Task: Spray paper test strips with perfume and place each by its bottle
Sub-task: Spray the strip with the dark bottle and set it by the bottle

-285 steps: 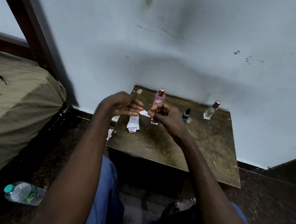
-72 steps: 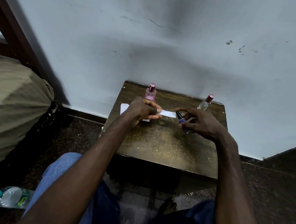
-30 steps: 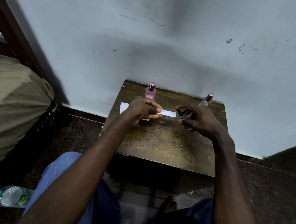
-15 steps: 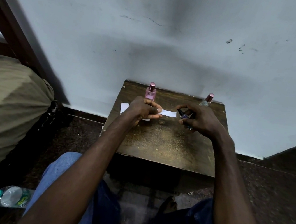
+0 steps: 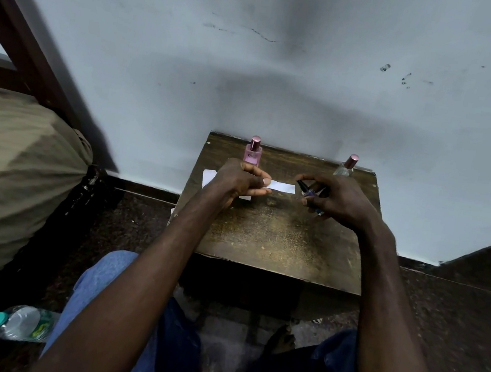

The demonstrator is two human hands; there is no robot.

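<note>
Over the bench (image 5: 277, 240), my left grip (image 5: 238, 181) pinches a strip (image 5: 281, 187), its free end just beside the blue bottle (image 5: 310, 193) grasped in my right grip (image 5: 339, 199): spraying seems underway, with placing it and the clear bottle (image 5: 346, 168) beyond likely left to do.

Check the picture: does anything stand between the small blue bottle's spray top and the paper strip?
Nothing visible does. The right hand holds the blue bottle with its black top aimed at the free end of the paper strip pinched by the left hand; only open air separates them.
</note>
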